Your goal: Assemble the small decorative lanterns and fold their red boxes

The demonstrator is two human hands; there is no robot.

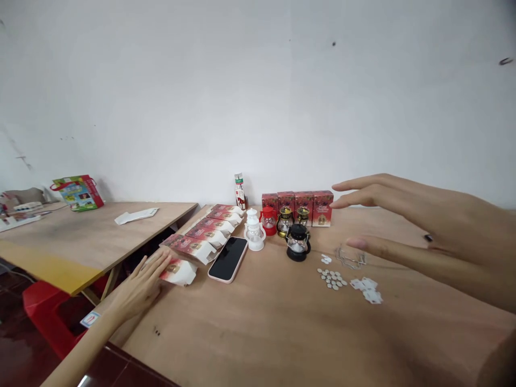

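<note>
**Left hand (141, 286) on the front box (178, 270), right hand (449, 226) free**

I've got the left fingers laid straight across that box, nearest in the flat row; whether they grip, I can't tell. Next, the phone (228, 260)! Now lanterns: white (255, 237), red, gold and black (297, 247), with upright boxes (322, 208) behind. Then discs (332, 278), tags (371, 295), and my right hand, fingers spread, grasping nothing.

Six lanterns (285, 223), four upright boxes (322, 208)
</note>
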